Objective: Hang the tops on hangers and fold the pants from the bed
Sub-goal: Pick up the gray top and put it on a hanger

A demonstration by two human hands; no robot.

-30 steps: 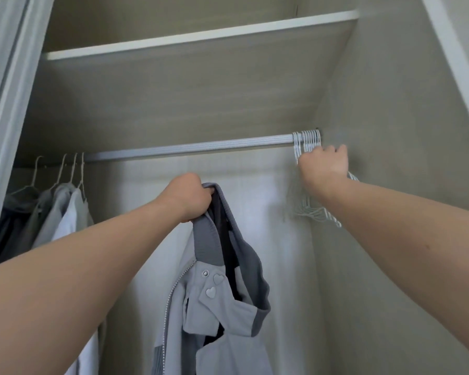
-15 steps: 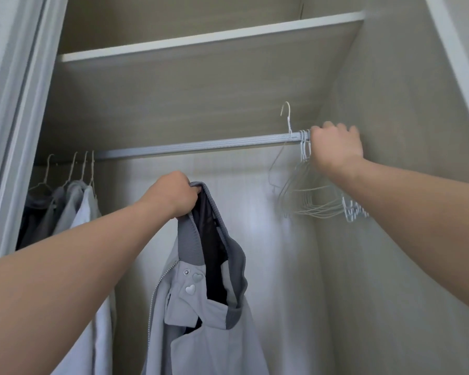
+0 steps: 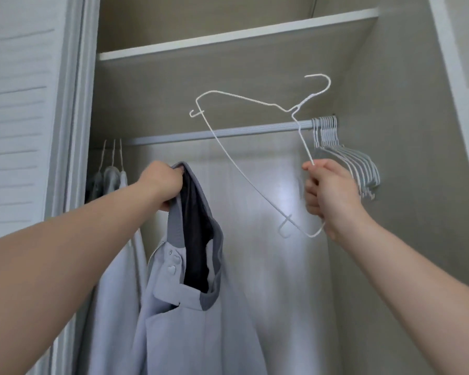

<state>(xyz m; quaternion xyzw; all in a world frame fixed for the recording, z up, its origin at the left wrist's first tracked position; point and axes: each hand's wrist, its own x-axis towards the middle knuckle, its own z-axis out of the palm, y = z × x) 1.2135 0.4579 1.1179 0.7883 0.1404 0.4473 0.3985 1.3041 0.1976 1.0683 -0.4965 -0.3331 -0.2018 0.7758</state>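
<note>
The lower part of the grey jacket (image 3: 190, 307) runs off the bottom edge, so its hem and sleeves cannot be seen. The fingertips of the left hand (image 3: 161, 185) are buried in the jacket's ribbed collar, which that hand grips in a fist, holding the garment up in front of the open wardrobe. Inside the collar a dark lining shows. Below it are a zip and small heart-shaped studs, hard to make out.

The right hand (image 3: 328, 190) grasps a white wire hanger (image 3: 302, 102), with thumb and forefinger pinching one sloping arm and the other fingers curled near the lower corner. The hanger is tipped on its side, off the rail, its hook pointing up to the right, well apart from the jacket.

Behind the right hand a tight bunch of spare hangers (image 3: 344, 161) hangs at the far right end of the metal rail (image 3: 228, 132), partly covered by the knuckles. At the rail's left end a few hung garments (image 3: 111, 177) show only their shoulders and hooks; the left forearm and the jacket block the rest.

A pale wooden shelf (image 3: 228, 36) sits above the rail. The wardrobe's back panel (image 3: 268, 169) and right side wall (image 3: 404, 158) are light beige. A white louvred door (image 3: 16, 104) stands at the left edge.
</note>
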